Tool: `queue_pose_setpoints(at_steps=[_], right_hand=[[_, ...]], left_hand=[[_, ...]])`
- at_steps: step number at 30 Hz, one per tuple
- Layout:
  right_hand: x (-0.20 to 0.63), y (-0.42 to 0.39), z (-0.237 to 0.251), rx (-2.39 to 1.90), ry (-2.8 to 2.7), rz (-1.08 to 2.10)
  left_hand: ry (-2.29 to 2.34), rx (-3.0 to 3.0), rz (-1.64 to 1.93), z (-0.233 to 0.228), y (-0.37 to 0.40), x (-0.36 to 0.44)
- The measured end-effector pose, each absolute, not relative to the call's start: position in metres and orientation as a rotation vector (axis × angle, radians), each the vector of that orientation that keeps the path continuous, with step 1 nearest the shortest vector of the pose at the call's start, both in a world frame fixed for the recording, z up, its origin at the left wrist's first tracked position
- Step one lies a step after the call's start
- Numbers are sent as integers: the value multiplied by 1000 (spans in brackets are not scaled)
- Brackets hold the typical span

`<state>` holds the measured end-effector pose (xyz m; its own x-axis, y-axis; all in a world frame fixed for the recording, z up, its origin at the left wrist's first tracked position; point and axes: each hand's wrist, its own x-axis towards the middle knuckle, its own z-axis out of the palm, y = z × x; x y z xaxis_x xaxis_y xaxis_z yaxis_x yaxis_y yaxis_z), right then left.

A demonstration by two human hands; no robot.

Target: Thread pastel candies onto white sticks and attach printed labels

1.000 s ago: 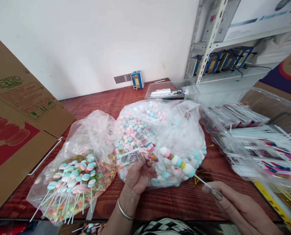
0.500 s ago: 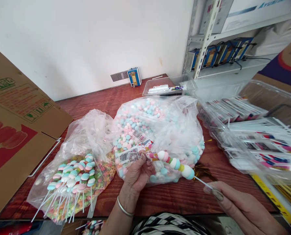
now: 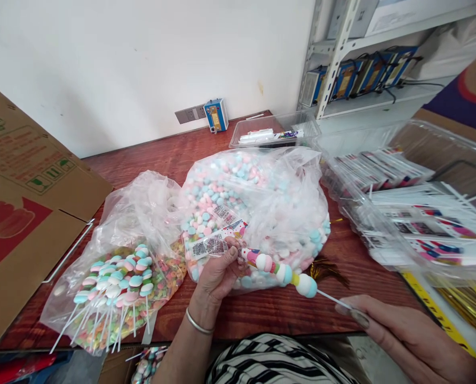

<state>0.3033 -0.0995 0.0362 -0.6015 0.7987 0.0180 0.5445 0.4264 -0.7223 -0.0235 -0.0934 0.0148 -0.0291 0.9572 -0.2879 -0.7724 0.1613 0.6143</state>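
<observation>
A marshmallow candy skewer (image 3: pixel 285 274) slants across the front of the table in the head view, with pastel marshmallows and small coloured candies on a white stick. My right hand (image 3: pixel 402 330) pinches the bare lower end of that stick between thumb and fingers. At the skewer's upper end, my left hand (image 3: pixel 217 274) is closed on a clear printed wrapper (image 3: pixel 251 256); how far the wrapper reaches along the candies is unclear. Beyond that hand, printed wrappers (image 3: pixel 208 246) lie against a big clear bag of loose marshmallows (image 3: pixel 217 197).
Finished-looking skewers (image 3: pixel 118 277) lie on a bag of gummy candies (image 3: pixel 174 272) at left, beside a cardboard box (image 3: pixel 33 213). Clear trays (image 3: pixel 366 213) of wrappers and sticks stand at right. Gold ties (image 3: pixel 330 269) lie near the marshmallow bag. Shelving (image 3: pixel 338 69) rises behind.
The whole view has shifted slightly. Both hands keep their hold on the wrapper and the stick, and the skewer lies at nearly the same slant.
</observation>
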Motion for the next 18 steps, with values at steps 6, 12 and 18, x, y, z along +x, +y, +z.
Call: queue_pose_setpoints(at_steps=[6, 12, 18], right_hand=[[309, -106, 25, -1276, -2113, 1107], [285, -117, 19, -1220, -1584, 1950], [243, -136, 6, -938, -954, 2326]], left_hand=[[723, 436, 1365, 17, -93, -28], [730, 516, 1344, 23, -85, -25], [675, 317, 1487, 31, -75, -5]])
